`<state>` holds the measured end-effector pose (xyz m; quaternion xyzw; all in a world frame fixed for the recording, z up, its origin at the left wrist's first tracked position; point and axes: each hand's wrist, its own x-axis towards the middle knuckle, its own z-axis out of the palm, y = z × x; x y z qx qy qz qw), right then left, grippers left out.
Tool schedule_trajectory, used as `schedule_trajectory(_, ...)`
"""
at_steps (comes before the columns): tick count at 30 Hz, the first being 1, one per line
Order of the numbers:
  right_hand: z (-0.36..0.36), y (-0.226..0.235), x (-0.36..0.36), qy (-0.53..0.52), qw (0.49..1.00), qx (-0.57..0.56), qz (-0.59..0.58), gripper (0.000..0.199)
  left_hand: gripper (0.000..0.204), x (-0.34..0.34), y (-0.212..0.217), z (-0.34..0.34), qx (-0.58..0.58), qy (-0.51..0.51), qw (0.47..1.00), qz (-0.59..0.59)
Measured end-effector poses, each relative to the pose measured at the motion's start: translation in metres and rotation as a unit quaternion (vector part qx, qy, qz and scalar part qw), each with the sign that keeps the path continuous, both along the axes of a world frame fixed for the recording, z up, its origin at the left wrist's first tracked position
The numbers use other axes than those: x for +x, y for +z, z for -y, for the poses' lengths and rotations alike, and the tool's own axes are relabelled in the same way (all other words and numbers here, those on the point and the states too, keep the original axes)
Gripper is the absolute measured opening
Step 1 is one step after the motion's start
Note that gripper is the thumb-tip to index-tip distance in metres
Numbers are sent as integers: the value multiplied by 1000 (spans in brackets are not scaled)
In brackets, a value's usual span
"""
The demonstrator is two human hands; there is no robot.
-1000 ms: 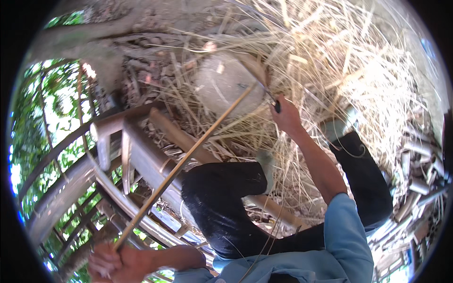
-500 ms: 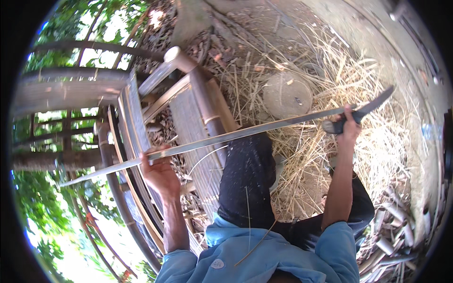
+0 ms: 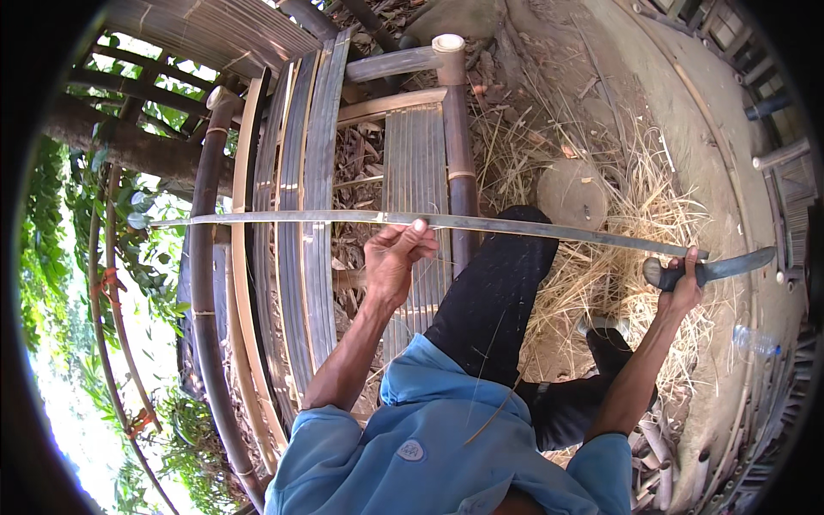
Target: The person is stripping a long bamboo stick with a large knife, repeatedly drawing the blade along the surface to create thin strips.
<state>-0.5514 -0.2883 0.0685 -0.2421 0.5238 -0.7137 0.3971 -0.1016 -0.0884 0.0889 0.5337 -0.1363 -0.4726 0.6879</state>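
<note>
A long, narrow bamboo strip stretches nearly level across the view, over my raised knee. My left hand is closed on its lower edge near the middle, thumb against the strip and fingers curled. At far right, my right hand grips the dark handle of a knife with a broad blade pointing right. The strip's right end lies under the fingers of that same hand, just above the handle.
Left of me stands a bamboo bench frame with slatted panels and several long split lengths. Bamboo shavings cover the ground around a round block. A plastic bottle lies by the low wall at right.
My left hand has shifted along the strip toward its middle, closer to my right hand. The strip has swung from a slant to nearly level, and the whole view has turned.
</note>
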Motion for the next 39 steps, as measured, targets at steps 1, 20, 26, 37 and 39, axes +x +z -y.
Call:
schedule_trajectory(1,-2,0,2,4,1000,1,0,19,18,0,-2,1,-7,-19,1000,8)
schedule_trajectory(20,-11,-74,-169,-18,993,114,7,18,30,66,49,-48,37,0,585,810)
schedule_trajectory(26,-12,-84,-126,-31,982,177,-50,24,36,-7,29,31,-88,-373,584,715)
schedule_trajectory(37,-56,-117,-97,122,959,247,-69,26,39,1,100,10,61,-319,650,687)
schedule_trajectory(39,-53,-112,-76,144,961,231,-44,27,40,28,90,-35,66,-242,689,680)
